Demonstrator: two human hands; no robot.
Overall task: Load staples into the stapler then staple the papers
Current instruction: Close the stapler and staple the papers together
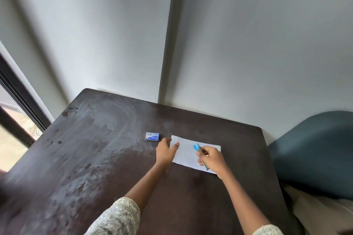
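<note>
Blue stapler (197, 147) in right hand (212, 159), over papers (188, 153) beside left hand (164, 151)

R hand (212, 158) w/ stapler (198, 149) over papers (186, 153)

Dark table, pale papers, blue accents

Between the hands, white papers (188, 153), perhaps faintly written on; right hand (213, 159) holds a blue-and-silver stapler (196, 147); beyond the left hand (164, 151), a blue-white box (152, 136) on the dark brown, pale-smeared table (95, 149).

Blue stapler (198, 149) above white papers (188, 155); staple box (152, 136) beside.
</note>
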